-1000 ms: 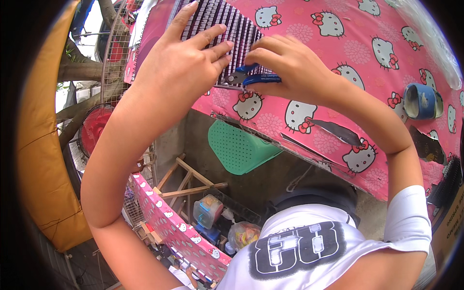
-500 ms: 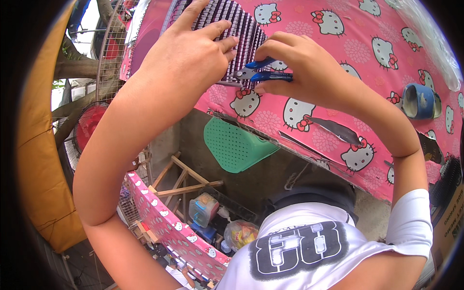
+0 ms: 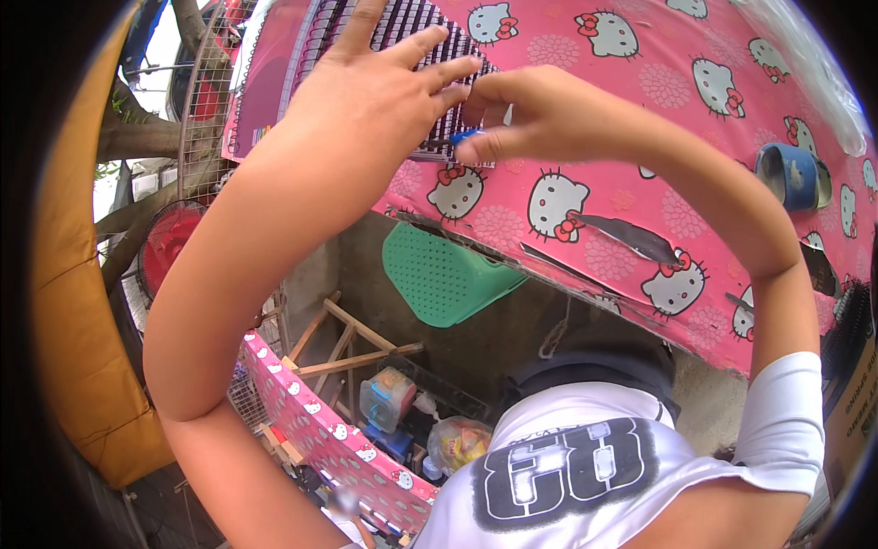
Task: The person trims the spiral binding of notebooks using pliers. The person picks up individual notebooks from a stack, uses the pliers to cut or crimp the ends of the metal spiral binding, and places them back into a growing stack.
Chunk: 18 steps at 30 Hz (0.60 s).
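My left hand (image 3: 375,105) lies with fingers spread across a stack of spiral-bound notebooks (image 3: 422,20), whose dark wire coils sit side by side in rows. At the stack's near right corner, my right hand (image 3: 526,114) is closed around blue-handled wire cutters (image 3: 466,136). Only a bit of blue handle and dark metal shows past the fingers; the jaws point left at the coils, and I cannot tell whether they touch them. Purple covers (image 3: 274,73) show left of my left hand.
The table wears a pink cartoon-cat cover (image 3: 613,156), torn along its near edge. A blue roll-shaped object (image 3: 786,178) stands at right, by clear plastic (image 3: 814,73). Below are a green perforated plastic stool (image 3: 439,274), a wooden frame (image 3: 357,357) and a plastic tub (image 3: 386,398).
My right hand has moved slightly left with the wire cutters and turned, so fingers now cover most of the handles. My left fingers have spread and shifted a little right.
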### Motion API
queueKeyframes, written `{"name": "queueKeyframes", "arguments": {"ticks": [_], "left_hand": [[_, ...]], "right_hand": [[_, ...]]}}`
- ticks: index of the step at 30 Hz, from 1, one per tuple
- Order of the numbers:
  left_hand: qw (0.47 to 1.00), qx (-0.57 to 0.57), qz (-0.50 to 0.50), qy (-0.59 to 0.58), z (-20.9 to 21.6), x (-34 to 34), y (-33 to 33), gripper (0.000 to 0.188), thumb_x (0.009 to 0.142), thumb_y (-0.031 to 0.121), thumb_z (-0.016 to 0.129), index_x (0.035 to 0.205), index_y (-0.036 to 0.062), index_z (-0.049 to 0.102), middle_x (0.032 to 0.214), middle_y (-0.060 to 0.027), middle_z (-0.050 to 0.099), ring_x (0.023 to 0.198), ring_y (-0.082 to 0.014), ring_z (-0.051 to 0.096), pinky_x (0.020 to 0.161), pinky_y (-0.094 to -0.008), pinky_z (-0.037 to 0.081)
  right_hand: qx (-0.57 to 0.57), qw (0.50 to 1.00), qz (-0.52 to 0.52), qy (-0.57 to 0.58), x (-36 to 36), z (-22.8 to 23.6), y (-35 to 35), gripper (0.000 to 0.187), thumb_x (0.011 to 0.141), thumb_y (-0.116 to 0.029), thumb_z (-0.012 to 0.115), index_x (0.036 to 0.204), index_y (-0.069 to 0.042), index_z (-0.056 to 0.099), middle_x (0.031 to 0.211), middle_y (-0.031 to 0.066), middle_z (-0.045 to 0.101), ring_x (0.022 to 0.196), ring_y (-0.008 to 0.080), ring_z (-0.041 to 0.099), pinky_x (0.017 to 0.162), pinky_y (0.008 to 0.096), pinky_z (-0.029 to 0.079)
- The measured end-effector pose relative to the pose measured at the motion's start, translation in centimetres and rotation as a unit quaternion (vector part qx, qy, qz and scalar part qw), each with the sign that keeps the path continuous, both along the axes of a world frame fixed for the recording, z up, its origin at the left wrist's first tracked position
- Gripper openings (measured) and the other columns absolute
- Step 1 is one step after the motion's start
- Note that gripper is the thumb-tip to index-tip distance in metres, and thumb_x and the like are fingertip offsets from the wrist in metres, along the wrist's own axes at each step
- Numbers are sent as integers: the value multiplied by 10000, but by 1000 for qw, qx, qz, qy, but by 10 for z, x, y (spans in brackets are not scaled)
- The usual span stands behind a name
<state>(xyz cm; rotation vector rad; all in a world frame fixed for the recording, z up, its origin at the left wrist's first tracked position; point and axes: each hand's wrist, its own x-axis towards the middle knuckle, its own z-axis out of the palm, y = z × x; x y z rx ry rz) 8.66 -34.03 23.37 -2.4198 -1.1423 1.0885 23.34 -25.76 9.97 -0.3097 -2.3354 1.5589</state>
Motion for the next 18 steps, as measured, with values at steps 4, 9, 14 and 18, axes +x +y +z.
{"name": "queueKeyframes", "arguments": {"ticks": [4, 9, 14, 18], "left_hand": [[998, 7, 30, 52, 0, 9, -3, 465, 768, 76, 582, 1233, 88, 601, 1315, -15, 562, 1330, -186, 400, 1160, -516, 111], [995, 4, 54, 86, 1, 16, 3, 530, 729, 12, 612, 1249, 114, 597, 1335, 28, 549, 1351, -156, 369, 1173, -485, 90], [993, -8, 46, 107, 4, 19, 2, 566, 724, 12, 621, 1278, 116, 574, 1346, 23, 539, 1359, -163, 358, 1172, -485, 96], [999, 15, 31, 35, -11, 1, 0, 623, 709, 12, 638, 1315, 116, 536, 1379, 22, 507, 1368, -166, 344, 1171, -485, 104]], "right_hand": [[124, 984, -76, 100, 14, -20, -10, 391, 731, -310, 758, 971, -41, 606, 914, 122, 591, 910, 317, 594, 768, 407, 481], [272, 927, -135, 220, -3, -36, -10, 392, 746, -318, 752, 986, -39, 617, 903, 124, 608, 880, 308, 612, 747, 398, 489], [-88, 995, 41, 12, -7, -22, 9, 479, 788, -399, 727, 1016, 17, 662, 837, 187, 665, 707, 246, 675, 635, 371, 526], [-367, 917, 82, -133, -5, -8, 12, 550, 800, -469, 720, 997, 34, 615, 832, 109, 629, 716, 185, 639, 664, 339, 513]]}}
